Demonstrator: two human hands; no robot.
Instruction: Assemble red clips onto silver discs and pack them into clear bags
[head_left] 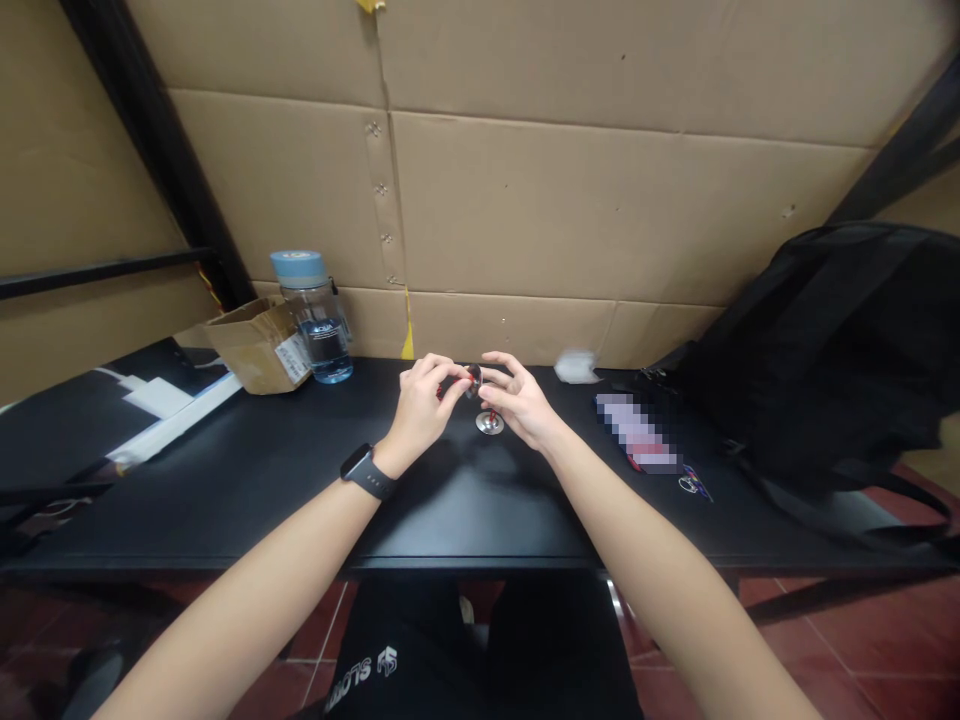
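Left hand [427, 400]: pinches upper disc [475, 380]; slackening might drop it.
Right hand [525, 405]: can't tell if gripping.
Lower disc [490, 424]: toward table's [480, 535] far edge; knuckles might bump it.

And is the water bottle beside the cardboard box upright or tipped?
Upright: the bottle stands on its base on the black table, with its blue lid at the top.

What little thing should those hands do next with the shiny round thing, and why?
Maybe the right hand should steady the silver disc: it shows just below both hands, nothing seems to pinch its rim, and the left hand pinches a small dark piece. I can't tell whether the disc touches the table.
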